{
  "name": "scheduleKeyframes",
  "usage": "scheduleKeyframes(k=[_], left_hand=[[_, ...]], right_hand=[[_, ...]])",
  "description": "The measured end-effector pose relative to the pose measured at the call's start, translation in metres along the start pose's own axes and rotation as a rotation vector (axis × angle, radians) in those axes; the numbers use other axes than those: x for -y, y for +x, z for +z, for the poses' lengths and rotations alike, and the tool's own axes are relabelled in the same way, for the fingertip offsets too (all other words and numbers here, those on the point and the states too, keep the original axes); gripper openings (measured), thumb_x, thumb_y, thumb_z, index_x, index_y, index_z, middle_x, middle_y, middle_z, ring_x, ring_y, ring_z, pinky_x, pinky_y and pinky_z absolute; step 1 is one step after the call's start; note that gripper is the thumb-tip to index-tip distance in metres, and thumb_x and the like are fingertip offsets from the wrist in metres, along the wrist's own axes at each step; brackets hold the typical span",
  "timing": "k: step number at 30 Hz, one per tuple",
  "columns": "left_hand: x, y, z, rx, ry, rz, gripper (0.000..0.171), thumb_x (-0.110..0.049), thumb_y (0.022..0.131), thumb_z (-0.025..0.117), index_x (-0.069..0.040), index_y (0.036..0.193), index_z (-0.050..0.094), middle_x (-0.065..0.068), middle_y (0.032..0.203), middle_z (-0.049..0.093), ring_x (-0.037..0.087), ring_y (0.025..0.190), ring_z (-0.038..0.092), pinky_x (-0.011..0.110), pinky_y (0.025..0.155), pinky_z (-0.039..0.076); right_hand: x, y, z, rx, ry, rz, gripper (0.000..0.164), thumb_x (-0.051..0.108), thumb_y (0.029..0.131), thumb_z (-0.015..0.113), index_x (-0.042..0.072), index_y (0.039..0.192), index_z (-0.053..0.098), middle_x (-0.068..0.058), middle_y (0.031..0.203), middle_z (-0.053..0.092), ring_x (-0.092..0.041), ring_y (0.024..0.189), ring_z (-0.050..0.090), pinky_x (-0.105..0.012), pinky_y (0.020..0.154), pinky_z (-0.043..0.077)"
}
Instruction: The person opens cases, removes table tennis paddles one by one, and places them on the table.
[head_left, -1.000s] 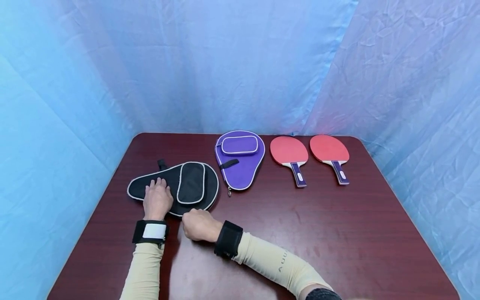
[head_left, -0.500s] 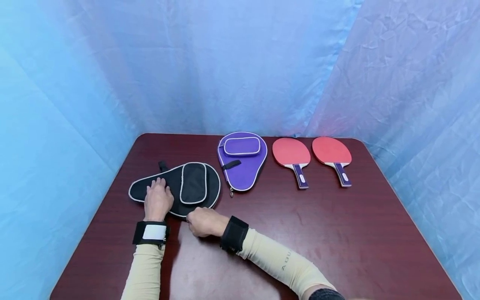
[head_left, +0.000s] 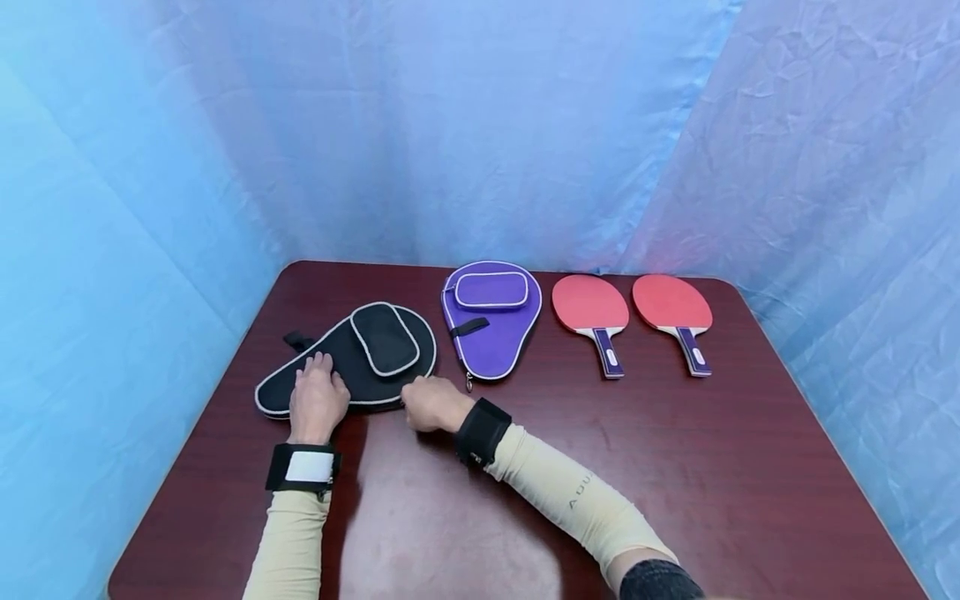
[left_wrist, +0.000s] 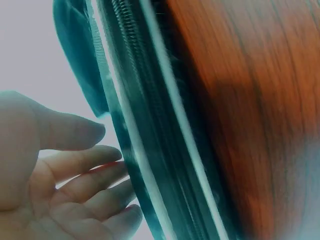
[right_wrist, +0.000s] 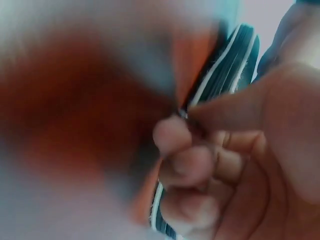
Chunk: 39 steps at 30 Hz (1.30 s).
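A black table tennis bat case (head_left: 360,375) with white piping lies at the left of the table in the head view, its wide end to the right. My left hand (head_left: 318,402) rests on its narrow part with straight fingers. At the near edge of the wide end my right hand (head_left: 433,404) has its fingers curled, pinching what looks like the zipper pull (right_wrist: 182,114); the fingers mostly cover it. The zipper track (left_wrist: 150,100) runs along the case's side between two white edges in the left wrist view. A small pocket (head_left: 384,337) sits on the case.
A purple bat case (head_left: 495,342) lies behind and right of my right hand. Two red table tennis bats (head_left: 591,304) (head_left: 672,302) lie farther right, handles toward me. Blue curtains (head_left: 480,125) surround the dark red table (head_left: 675,483).
My right hand has moved right and away from me along the case's near edge. The black case has turned, its wide end swinging farther back. My left hand stays on it.
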<state>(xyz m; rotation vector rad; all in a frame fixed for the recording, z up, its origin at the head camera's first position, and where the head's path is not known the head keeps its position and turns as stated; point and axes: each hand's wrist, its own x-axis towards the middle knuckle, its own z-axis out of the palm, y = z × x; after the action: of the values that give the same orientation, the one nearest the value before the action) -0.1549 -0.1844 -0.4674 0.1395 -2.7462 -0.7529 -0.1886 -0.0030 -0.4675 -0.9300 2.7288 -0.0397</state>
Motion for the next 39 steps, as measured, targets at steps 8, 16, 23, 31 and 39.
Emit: scheduleKeyframes(k=[8, 16, 23, 31, 39], left_hand=[[-0.005, 0.0, 0.001, 0.06, 0.054, 0.026, 0.043, -0.002, 0.095, 0.052, 0.02, 0.132, 0.05, 0.039, 0.14, 0.045, 0.052, 0.134, 0.04, 0.06, 0.114, 0.03], [-0.006, -0.004, 0.003, 0.103, 0.146, 0.021, 0.041, -0.002, 0.094, 0.055, 0.017, 0.13, 0.052, 0.036, 0.14, 0.047, 0.051, 0.131, 0.046, 0.06, 0.109, 0.037], [-0.007, -0.002, 0.002, 0.092, 0.194, 0.038, 0.041, -0.002, 0.093, 0.057, 0.016, 0.13, 0.054, 0.034, 0.139, 0.049, 0.05, 0.128, 0.049, 0.06, 0.105, 0.041], [-0.006, -0.001, 0.002, 0.116, 0.224, 0.023, 0.042, -0.005, 0.095, 0.057, 0.014, 0.133, 0.053, 0.032, 0.142, 0.048, 0.049, 0.128, 0.049, 0.06, 0.104, 0.043], [-0.004, 0.001, -0.002, 0.153, 0.233, 0.038, 0.042, -0.004, 0.095, 0.057, 0.013, 0.133, 0.053, 0.032, 0.141, 0.049, 0.049, 0.124, 0.053, 0.059, 0.098, 0.047]], right_hand=[[-0.011, 0.033, -0.018, -0.075, 0.068, 0.254, 0.021, 0.024, 0.086, 0.068, 0.014, 0.103, 0.074, -0.006, 0.108, 0.073, -0.027, 0.094, 0.07, -0.043, 0.071, 0.058], [-0.01, 0.041, -0.017, -0.08, 0.09, 0.313, 0.021, 0.024, 0.088, 0.067, 0.015, 0.106, 0.074, -0.006, 0.112, 0.072, -0.025, 0.096, 0.07, -0.041, 0.073, 0.058], [0.0, 0.037, -0.015, -0.072, 0.094, 0.273, 0.018, 0.022, 0.089, 0.067, 0.015, 0.103, 0.074, -0.006, 0.112, 0.072, -0.025, 0.096, 0.07, -0.042, 0.075, 0.058], [0.023, 0.04, -0.007, -0.01, 0.078, 0.16, 0.015, 0.022, 0.091, 0.067, 0.013, 0.101, 0.073, -0.004, 0.108, 0.072, -0.02, 0.091, 0.069, -0.038, 0.069, 0.059], [0.041, 0.043, 0.0, -0.05, 0.007, -0.038, 0.014, 0.022, 0.094, 0.063, 0.011, 0.095, 0.072, -0.006, 0.097, 0.073, -0.019, 0.086, 0.07, -0.032, 0.07, 0.059]])
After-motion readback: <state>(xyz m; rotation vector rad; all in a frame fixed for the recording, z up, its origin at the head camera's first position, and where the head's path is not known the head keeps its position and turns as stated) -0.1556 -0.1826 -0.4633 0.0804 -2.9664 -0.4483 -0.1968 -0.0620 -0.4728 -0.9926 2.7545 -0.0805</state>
